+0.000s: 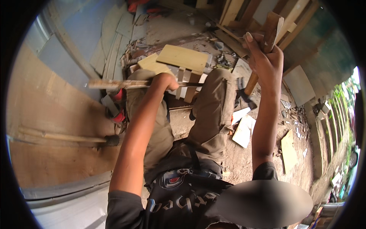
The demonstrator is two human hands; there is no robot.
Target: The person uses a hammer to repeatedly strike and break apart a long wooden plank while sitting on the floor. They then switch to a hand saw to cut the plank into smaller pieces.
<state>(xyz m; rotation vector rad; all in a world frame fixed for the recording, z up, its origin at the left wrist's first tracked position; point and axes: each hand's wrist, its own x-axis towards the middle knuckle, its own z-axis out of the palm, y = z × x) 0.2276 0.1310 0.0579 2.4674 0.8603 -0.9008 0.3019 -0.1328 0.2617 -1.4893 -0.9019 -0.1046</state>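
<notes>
My left hand [166,81] is closed around a long, narrow wooden strip [120,84], held crosswise above my knees. The strip's left end is light, worn and slightly blurred; its darker right end reaches my right thigh. On the right, my raised right hand [265,57] grips the wooden handle of a hammer [272,32], butt end up. Behind my wrist the handle seems to continue down to the dark hammer head beside my right knee. My thumb sticks up. Between and beyond my knees, a small wooden frame [190,91] is partly hidden by the strip and my legs.
Yellowish boards [183,58] lie just past my knees. Scraps litter the ground, with a pale piece [244,131] by my right leg. A long-handled tool [68,136] lies against the plywood at left. Planks [249,15] lean at the back right.
</notes>
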